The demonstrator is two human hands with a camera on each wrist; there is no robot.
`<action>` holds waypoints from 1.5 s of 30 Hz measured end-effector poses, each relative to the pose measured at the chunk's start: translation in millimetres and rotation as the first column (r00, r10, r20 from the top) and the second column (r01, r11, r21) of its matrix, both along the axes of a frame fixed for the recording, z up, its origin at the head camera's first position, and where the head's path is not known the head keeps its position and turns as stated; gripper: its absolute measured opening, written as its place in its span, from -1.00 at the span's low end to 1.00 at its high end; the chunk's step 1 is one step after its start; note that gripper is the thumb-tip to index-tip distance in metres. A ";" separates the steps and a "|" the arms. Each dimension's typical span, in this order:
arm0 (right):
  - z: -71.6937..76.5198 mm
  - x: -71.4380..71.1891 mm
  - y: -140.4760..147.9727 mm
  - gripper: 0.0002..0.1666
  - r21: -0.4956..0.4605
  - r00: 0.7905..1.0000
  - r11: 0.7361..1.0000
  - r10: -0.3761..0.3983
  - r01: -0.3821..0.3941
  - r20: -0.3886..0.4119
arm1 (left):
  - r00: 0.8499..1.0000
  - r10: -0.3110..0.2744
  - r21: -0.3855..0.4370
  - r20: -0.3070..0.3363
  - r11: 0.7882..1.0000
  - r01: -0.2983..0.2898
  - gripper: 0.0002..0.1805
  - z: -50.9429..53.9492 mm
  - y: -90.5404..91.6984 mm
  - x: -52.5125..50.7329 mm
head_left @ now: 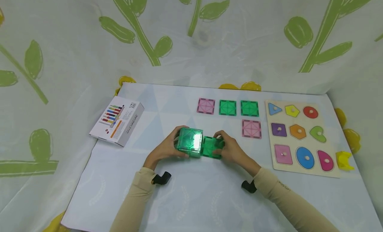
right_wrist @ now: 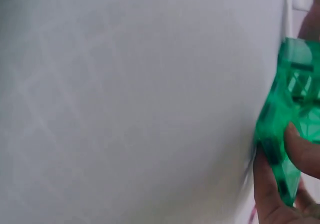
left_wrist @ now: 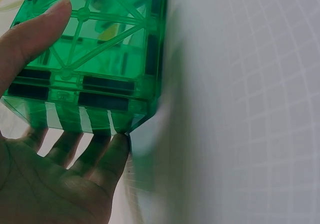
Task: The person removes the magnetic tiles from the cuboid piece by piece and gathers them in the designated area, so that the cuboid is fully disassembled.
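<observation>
One ribbed, translucent green plastic box [head_left: 190,140] is at the middle of the counter [head_left: 197,198], square face upward, clasped by the widely spread left grip [head_left: 166,147]. The right grip [head_left: 232,149], nearly closed, pinches a green tile [head_left: 208,147] alongside; together they align left to right.

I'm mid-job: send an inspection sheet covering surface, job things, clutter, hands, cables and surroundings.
Surface: pale patterned table.
Job's things: green cube, with a green tile close beside it; two loose pink tiles and two loose green tiles beyond.
Clutter: box at left; shape board and yellow piece at right.
Left hand: grips the cube.
Right hand: pinches the tile.
Cables: nothing seen.
Surroundings: pale backdrop with green plant prints.
</observation>
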State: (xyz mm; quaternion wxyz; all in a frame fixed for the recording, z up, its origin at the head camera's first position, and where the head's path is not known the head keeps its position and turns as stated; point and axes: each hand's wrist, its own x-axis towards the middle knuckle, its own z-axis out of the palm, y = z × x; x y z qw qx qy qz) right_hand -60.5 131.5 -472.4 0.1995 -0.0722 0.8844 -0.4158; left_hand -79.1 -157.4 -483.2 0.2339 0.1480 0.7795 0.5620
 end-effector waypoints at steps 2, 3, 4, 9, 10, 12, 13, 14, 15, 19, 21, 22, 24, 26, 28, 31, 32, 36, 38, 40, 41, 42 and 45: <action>-0.2 -1.2 3.9 -0.47 -0.033 1.000 0.999 0.003 -0.003 -0.001 | 1.000 0.000 0.004 -0.001 1.000 0.000 0.15 0.2 0.0 -0.1; -0.1 -2.1 5.9 -0.51 -0.046 1.000 0.999 0.006 -0.006 -0.001 | 1.000 -0.001 0.003 -0.001 1.000 0.001 0.15 0.4 0.0 -0.2; 0.2 -3.2 7.9 -0.53 -0.057 1.000 0.998 0.008 -0.008 0.001 | 1.000 -0.001 0.002 -0.001 1.000 0.001 0.15 0.4 0.0 -0.4; 2.0 -9.8 20.1 -0.57 -0.086 1.000 0.996 -0.002 0.000 -0.015 | 1.000 0.002 -0.017 0.005 1.000 -0.002 0.16 0.8 0.6 -0.7; 1.9 -12.1 22.9 -0.58 -0.087 1.000 0.996 -0.013 0.012 -0.015 | 1.000 0.004 -0.022 0.007 1.000 -0.004 0.17 0.7 0.8 -0.7; 2.2 -17.3 28.6 -0.58 -0.085 0.999 0.996 -0.039 0.038 -0.013 | 1.000 0.006 -0.026 0.010 1.000 -0.006 0.17 0.5 1.1 -0.4; 2.8 -20.2 31.4 -0.59 -0.086 0.999 0.995 -0.053 0.053 -0.004 | 1.000 0.007 -0.029 0.012 1.000 -0.007 0.17 0.3 1.2 -0.3; 3.7 -23.2 34.1 -0.58 -0.085 0.998 0.994 -0.064 0.064 0.002 | 1.000 0.007 -0.029 0.013 1.000 -0.007 0.17 0.7 1.2 -0.2; 4.5 -26.3 37.0 -0.58 -0.091 0.997 0.993 -0.073 0.074 0.010 | 1.000 0.007 -0.029 0.012 1.000 -0.007 0.17 0.8 1.1 -0.1; 9.4 -40.4 47.2 -0.55 -0.119 0.993 0.986 -0.112 0.116 0.041 | 1.000 0.012 -0.022 0.011 1.000 -0.012 0.16 0.5 0.5 1.5; 10.2 -47.6 51.9 -0.54 -0.128 0.989 0.981 -0.139 0.143 0.045 | 1.000 0.013 -0.025 0.011 1.000 -0.013 0.16 0.4 0.0 1.9; 10.5 -51.0 53.6 -0.54 -0.129 0.986 0.978 -0.159 0.164 0.048 | 1.000 0.014 -0.027 0.010 1.000 -0.014 0.16 0.3 -0.2 1.9; 10.5 -57.0 56.7 -0.53 -0.128 0.979 0.971 -0.196 0.201 0.051 | 1.000 0.013 -0.028 0.006 1.000 -0.013 0.16 0.8 -0.4 1.8; 10.4 -61.7 58.7 -0.53 -0.109 0.971 0.965 -0.232 0.237 0.057 | 1.000 0.013 -0.031 0.002 0.999 -0.013 0.17 0.9 -0.2 1.3; 10.5 -65.2 59.8 -0.53 -0.092 0.962 0.959 -0.263 0.268 0.070 | 1.000 0.013 -0.030 -0.001 0.999 -0.013 0.17 0.7 0.4 1.2; 10.1 -69.0 61.7 -0.51 -0.057 0.954 0.954 -0.289 0.294 0.082 | 1.000 0.016 -0.024 0.006 1.000 -0.016 0.17 0.6 1.4 1.8; 9.5 -69.9 62.2 -0.52 -0.046 0.950 0.952 -0.299 0.304 0.085 | 1.000 0.015 -0.023 0.012 1.000 -0.015 0.17 0.6 1.7 1.8; 6.7 -73.5 63.5 -0.48 -0.002 0.943 0.946 -0.322 0.323 0.081 | 0.999 0.018 -0.022 0.028 1.000 -0.017 0.17 0.3 2.2 2.5; 5.0 -74.8 63.3 -0.48 0.017 0.942 0.945 -0.328 0.327 0.072 | 0.999 0.020 -0.026 0.033 0.999 -0.019 0.17 -0.1 2.2 2.6; 3.8 -76.0 62.7 -0.48 0.031 0.941 0.943 -0.333 0.332 0.063 | 0.999 0.022 -0.028 0.031 0.999 -0.022 0.17 0.1 1.9 2.3; 3.5 -76.3 62.2 -0.48 0.036 0.941 0.942 -0.334 0.333 0.056 | 0.999 0.021 -0.029 0.028 0.999 -0.021 0.17 0.1 1.7 2.1; 3.4 -76.7 61.7 -0.48 0.040 0.941 0.942 -0.336 0.334 0.050 | 0.999 0.020 -0.029 0.025 0.999 -0.019 0.17 0.2 1.6 1.8; 4.1 -77.9 59.8 -0.48 0.051 0.944 0.943 -0.330 0.329 0.020 | 1.000 0.019 -0.032 0.020 0.999 -0.018 0.17 0.9 0.9 0.7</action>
